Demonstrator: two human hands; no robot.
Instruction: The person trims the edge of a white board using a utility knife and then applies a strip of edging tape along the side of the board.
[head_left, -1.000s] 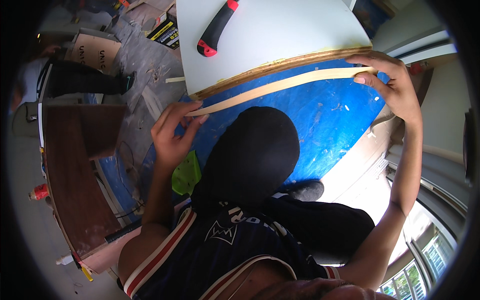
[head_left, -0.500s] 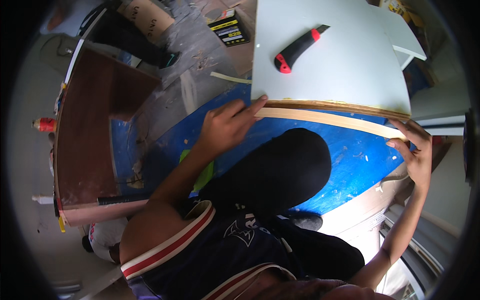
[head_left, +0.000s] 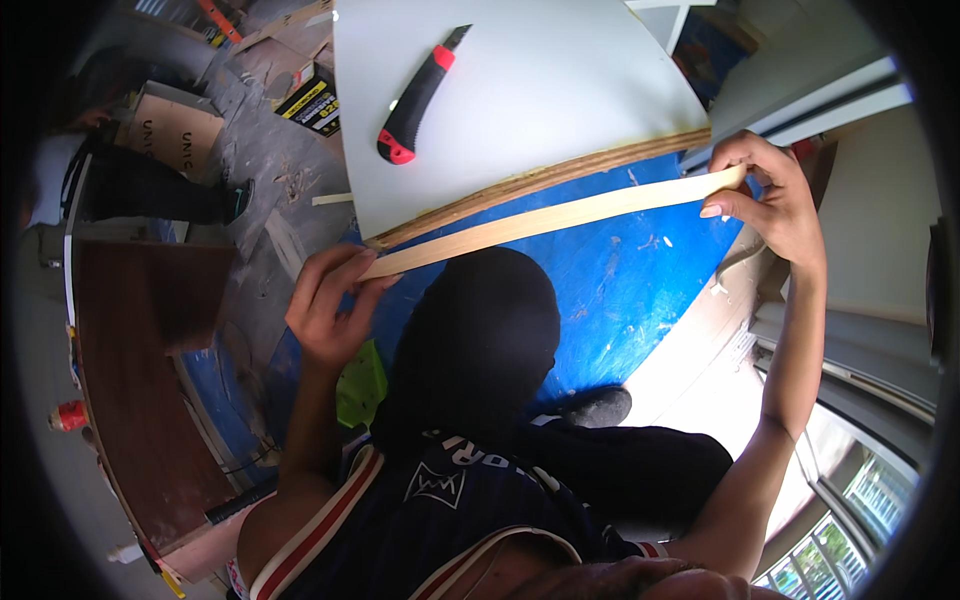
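Pale strip [head_left: 540, 222] held lengthwise beside a white panel [head_left: 540, 110].
From here, the person's left hand [head_left: 335, 305] and right hand [head_left: 775, 205] each pinch one end in a narrow grip; the strip runs nearly parallel to the panel's wooden edge [head_left: 560, 178], on the person's near side.

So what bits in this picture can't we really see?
All in the head view:
- The left tip of the wood strip: covered by the fingers of the left hand.
- The far end of the white board: cut off by the top edge.
- The whole shape of the green thing: partly hidden by the left arm and knee.
- The other person's upper body: dark and blurry near the rim.
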